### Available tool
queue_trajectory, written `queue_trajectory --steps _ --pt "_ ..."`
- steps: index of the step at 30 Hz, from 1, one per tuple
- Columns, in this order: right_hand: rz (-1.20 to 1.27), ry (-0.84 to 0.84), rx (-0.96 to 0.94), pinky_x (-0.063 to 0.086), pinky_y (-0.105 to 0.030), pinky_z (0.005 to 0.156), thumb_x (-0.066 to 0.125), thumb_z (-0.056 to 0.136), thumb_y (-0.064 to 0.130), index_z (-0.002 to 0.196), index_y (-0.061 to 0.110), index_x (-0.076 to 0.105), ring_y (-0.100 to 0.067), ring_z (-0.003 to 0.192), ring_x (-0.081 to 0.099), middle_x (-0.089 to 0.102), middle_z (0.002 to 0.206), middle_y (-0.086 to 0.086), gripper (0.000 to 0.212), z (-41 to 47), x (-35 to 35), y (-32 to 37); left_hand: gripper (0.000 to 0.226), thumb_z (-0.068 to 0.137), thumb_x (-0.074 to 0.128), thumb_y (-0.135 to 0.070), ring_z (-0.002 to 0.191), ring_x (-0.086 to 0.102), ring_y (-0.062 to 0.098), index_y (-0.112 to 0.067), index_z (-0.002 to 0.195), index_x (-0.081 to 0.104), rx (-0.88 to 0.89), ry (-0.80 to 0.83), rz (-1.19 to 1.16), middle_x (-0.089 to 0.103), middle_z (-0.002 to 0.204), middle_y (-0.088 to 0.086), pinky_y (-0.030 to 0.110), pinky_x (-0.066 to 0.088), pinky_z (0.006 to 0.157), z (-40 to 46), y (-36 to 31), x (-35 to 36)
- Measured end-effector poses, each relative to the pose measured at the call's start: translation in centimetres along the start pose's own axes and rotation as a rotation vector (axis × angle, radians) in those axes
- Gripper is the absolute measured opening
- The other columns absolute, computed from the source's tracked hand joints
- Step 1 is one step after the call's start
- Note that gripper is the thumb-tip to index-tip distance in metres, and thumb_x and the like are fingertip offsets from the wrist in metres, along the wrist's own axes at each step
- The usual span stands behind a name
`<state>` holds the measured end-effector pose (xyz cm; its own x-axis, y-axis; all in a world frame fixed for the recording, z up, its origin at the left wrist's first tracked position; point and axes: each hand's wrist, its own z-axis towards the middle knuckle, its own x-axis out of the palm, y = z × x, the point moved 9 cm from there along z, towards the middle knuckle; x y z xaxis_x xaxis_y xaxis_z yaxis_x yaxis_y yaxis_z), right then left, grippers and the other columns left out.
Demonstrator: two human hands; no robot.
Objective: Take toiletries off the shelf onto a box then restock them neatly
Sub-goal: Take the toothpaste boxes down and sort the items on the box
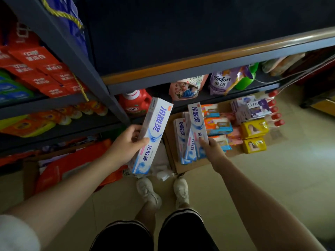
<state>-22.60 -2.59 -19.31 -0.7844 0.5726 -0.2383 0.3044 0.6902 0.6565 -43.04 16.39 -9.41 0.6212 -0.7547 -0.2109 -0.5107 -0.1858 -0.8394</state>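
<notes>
My left hand grips a long white-and-blue toothpaste box by its middle, held tilted in front of the dark metal shelf. My right hand holds the lower end of another toothpaste box, raised over the flat cardboard box on the floor. More toothpaste boxes lie side by side on the cardboard beneath it. Beside them on the cardboard are orange-and-blue soap packs, yellow soap bars and purple Lux boxes.
The upper shelf board right ahead looks dark and bare. Lower shelves hold a red detergent bottle, refill pouches and a Comfort pouch. Red boxes fill the left shelving. Red-capped bottles stand on the floor right. My shoes are below.
</notes>
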Motion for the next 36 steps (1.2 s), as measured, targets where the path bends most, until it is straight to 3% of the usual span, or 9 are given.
queue_trajectory --steps 3,8,12,17,20,23,26,31,36 --pt "0.015 -0.028 0.005 0.05 -0.016 0.055 0.051 0.094 0.029 0.114 0.008 0.052 -0.015 0.082 0.062 0.064 0.098 -0.006 0.029 1.6 0.7 -0.8 0.03 0.067 0.06 -0.033 0.091 0.06 0.005 -0.031 0.096 0.052 -0.045 -0.014 0.006 0.063 0.099 -0.008 0.029 0.047 0.084 0.2 1.4 0.7" --pt "-0.27 -0.145 0.023 0.046 -0.053 0.089 0.045 0.092 0.038 0.114 0.006 0.05 -0.037 0.108 0.05 0.05 0.118 -0.021 0.04 4.2 -0.1 -2.8 0.023 0.084 0.066 -0.021 0.096 0.061 0.009 -0.025 0.102 0.053 -0.089 -0.071 -0.022 0.064 0.103 -0.006 0.034 0.048 0.089 0.4 2.7 1.8" --pt "-0.318 -0.09 -0.016 0.043 -0.036 0.077 0.049 0.094 0.034 0.12 0.004 0.048 -0.03 0.098 0.055 0.057 0.117 -0.019 0.04 3.7 -0.2 -1.5 0.024 0.087 0.061 -0.01 0.091 0.06 0.006 -0.031 0.095 0.052 -0.095 -0.119 -0.043 0.064 0.1 -0.008 0.03 0.048 0.086 0.2 2.8 2.4" --pt "-0.475 -0.274 -0.439 0.03 -0.035 0.099 0.05 0.093 0.032 0.131 0.006 0.044 -0.03 0.125 0.038 0.045 0.133 -0.014 0.046 -0.2 -1.5 6.4 0.023 0.086 0.063 -0.014 0.086 0.059 -0.001 -0.03 0.098 0.051 -0.075 -0.173 -0.053 0.063 0.095 -0.012 0.02 0.047 0.076 -0.9 1.7 3.0" --pt "-0.228 0.125 -0.387 0.042 -0.027 0.087 0.049 0.095 0.029 0.109 0.018 0.059 -0.02 0.105 0.055 0.061 0.105 0.0 0.02 -3.3 3.0 9.4 0.029 0.083 0.068 -0.019 0.091 0.06 0.001 -0.027 0.105 0.051 -0.063 -0.175 -0.093 0.063 0.1 -0.01 0.023 0.047 0.078 -2.3 0.7 3.3" --pt "-0.091 0.492 -0.118 0.049 -0.042 0.094 0.055 0.082 0.059 0.107 0.026 0.061 -0.024 0.104 0.063 0.068 0.106 -0.002 0.041 -6.7 8.5 9.1 0.036 0.081 0.071 -0.015 0.09 0.061 0.003 -0.019 0.111 0.052 -0.016 -0.206 -0.123 0.063 0.101 -0.006 0.018 0.05 0.077 -4.3 -0.7 3.2" --pt "-0.066 0.582 -0.081 0.051 -0.046 0.091 0.062 0.087 0.036 0.119 0.012 0.052 -0.027 0.102 0.063 0.064 0.109 -0.013 0.041 -9.2 11.6 9.5 0.043 0.082 0.069 -0.019 0.1 0.062 0.012 -0.018 0.12 0.05 0.01 -0.21 -0.109 0.063 0.112 -0.001 0.028 0.051 0.086 -6.9 -0.9 2.7" --pt "-0.336 0.653 -0.129 0.048 -0.027 0.065 0.056 0.091 0.02 0.101 0.015 0.051 -0.014 0.08 0.06 0.061 0.097 -0.007 0.012 -11.8 17.7 9.0 0.034 0.088 0.061 -0.022 0.1 0.061 0.016 -0.024 0.12 0.049 -0.07 -0.297 -0.149 0.06 0.102 -0.007 0.032 0.05 0.088 -14.9 3.7 -1.2" --pt "-0.706 0.742 -0.324 0.051 -0.044 0.088 0.06 0.082 0.031 0.096 0.019 0.052 -0.023 0.093 0.063 0.064 0.101 -0.007 0.02 -16.5 28.4 9.7 0.028 0.09 0.057 -0.024 0.077 0.056 0.006 -0.024 0.118 0.051 -0.303 -0.585 -0.023 0.056 0.087 -0.014 0.016 0.047 0.075 -27.1 13.3 -8.8"
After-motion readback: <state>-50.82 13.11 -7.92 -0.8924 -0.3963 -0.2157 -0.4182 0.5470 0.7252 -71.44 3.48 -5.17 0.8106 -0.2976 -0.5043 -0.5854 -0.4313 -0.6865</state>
